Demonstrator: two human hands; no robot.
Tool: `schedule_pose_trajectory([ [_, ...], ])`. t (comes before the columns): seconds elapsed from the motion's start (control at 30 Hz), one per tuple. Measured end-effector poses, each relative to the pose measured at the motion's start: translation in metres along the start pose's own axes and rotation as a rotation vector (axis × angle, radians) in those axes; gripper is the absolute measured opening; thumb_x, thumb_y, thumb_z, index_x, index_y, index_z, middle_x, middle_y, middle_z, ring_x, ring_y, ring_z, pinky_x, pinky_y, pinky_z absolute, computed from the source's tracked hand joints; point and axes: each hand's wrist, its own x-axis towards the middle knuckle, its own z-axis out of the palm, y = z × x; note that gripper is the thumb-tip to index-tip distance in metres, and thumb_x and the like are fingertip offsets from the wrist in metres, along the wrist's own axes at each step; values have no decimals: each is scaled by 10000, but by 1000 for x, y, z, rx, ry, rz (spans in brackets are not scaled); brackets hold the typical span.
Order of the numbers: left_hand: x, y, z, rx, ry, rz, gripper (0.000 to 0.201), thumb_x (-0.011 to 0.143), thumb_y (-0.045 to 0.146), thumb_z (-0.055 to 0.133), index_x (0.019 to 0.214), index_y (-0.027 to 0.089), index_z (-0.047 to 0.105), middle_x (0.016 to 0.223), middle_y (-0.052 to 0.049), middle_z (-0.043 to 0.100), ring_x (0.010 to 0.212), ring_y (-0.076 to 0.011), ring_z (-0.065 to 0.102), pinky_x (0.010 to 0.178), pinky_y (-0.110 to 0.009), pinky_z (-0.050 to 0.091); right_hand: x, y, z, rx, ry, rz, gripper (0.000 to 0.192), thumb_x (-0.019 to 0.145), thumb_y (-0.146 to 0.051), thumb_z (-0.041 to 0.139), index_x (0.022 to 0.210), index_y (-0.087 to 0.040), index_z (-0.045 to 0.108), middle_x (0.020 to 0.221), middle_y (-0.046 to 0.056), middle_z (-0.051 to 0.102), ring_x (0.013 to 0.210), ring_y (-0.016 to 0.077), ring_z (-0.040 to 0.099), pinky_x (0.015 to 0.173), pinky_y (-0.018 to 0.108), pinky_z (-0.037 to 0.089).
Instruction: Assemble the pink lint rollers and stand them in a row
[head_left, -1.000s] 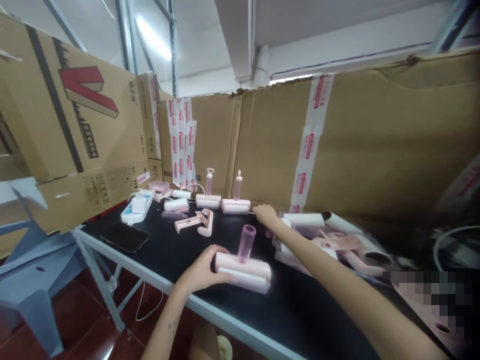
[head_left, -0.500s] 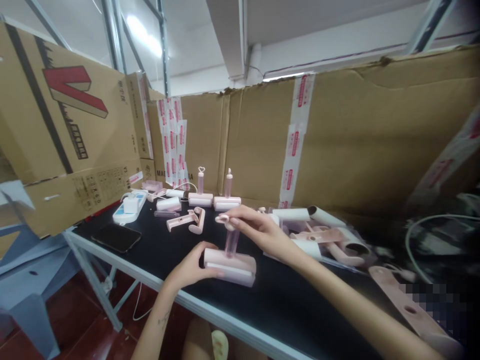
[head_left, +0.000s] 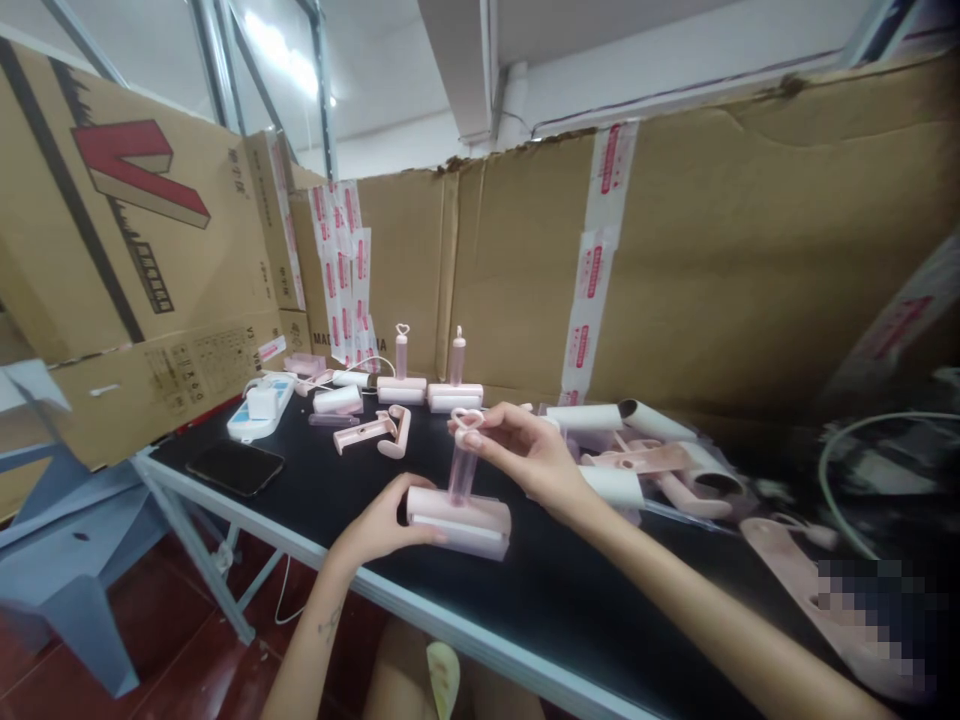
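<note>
A pink and white lint roller [head_left: 459,520] stands on the table with its translucent pink handle [head_left: 463,474] pointing up. My left hand [head_left: 384,522] is closed around the roller's left end, thumb along the front. At the top of the handle is a heart-shaped end cap [head_left: 469,420], which my right hand [head_left: 529,450] pinches between thumb and fingers. The heart's loop faces me. Behind it stand two similar lint rollers, one on the left [head_left: 401,388] and one on the right [head_left: 456,396], handles upright.
Loose pink roller frame parts [head_left: 375,432] lie left of centre. A phone [head_left: 235,467] and a power strip [head_left: 262,405] are at the left. White paper rolls [head_left: 585,418] and pink parts pile up at the right. A cardboard wall [head_left: 510,270] closes off the back.
The heart-shaped cap has turned, so its loop now shows from the front. My right hand has rotated with it, still pinching. My left hand keeps its hold on the roller.
</note>
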Motion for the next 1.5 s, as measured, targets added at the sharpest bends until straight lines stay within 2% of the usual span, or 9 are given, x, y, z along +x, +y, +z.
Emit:
schedule_pose_trajectory([
  [0.5,0,1,0,29,14,-8,596,594,399,763,1088,175,517,1071,-65,579,992,-226,540,887,-325,405,-11,30,21,107,112,-185,187,814,-395,586,836,-231,498,917,18,610,988,188,601,928,370,431],
  [0.7,3,-3,1,5,17,1,595,592,381,767,1089,170,518,1042,-54,585,971,-214,541,868,-312,416,1,10,4,-38,-46,-115,264,742,-396,660,814,-210,487,892,13,623,945,199,611,898,379,448],
  [0.83,2,-5,1,22,28,-3,599,594,380,765,1100,176,520,1045,-53,590,977,-215,543,877,-316,416,11,-2,-1,-149,-163,-75,376,766,-429,618,1069,-216,547,1116,59,609,977,207,612,899,391,461],
  [0.93,2,-3,1,94,52,25,581,608,401,745,1102,180,533,1051,-58,583,982,-223,543,892,-331,414,11,-7,-12,-200,-130,-85,400,809,-437,556,1156,-239,527,1242,67,558,1081,214,570,955,407,428],
  [1.03,8,5,0,324,143,37,541,593,477,726,1033,193,587,1039,-72,565,1056,-264,493,945,-384,383,7,-8,-43,-255,-26,-71,397,802,-432,568,1144,-236,522,1199,72,588,1062,219,581,934,407,447],
  [1.2,54,23,4,710,194,-160,517,600,544,687,925,151,602,1135,-149,529,1058,-327,514,897,-403,406,-11,3,-112,-647,93,-111,306,830,-456,493,970,-205,598,1028,90,624,972,232,600,875,401,467],
  [1.3,99,29,12,811,189,-279,526,610,433,718,997,116,554,1225,-199,479,1130,-358,490,879,-376,414,-27,14,-138,-998,-81,-81,326,837,-458,454,918,-200,636,1020,102,614,973,252,586,883,415,439],
  [1.4,142,28,19,819,202,-248,611,649,351,711,1137,84,457,1230,-213,474,1150,-330,491,903,-354,400,-39,21,-150,-1211,-283,68,382,790,-476,513,1022,-199,635,1034,110,629,974,285,585,870,422,429],
  [1.5,172,23,27,824,220,-181,596,712,317,669,1186,71,404,1239,-213,455,1128,-284,516,908,-321,400,-45,23,-157,-1267,-358,184,475,739,-458,570,1124,-180,597,1055,122,639,980,310,585,879,430,417],
])
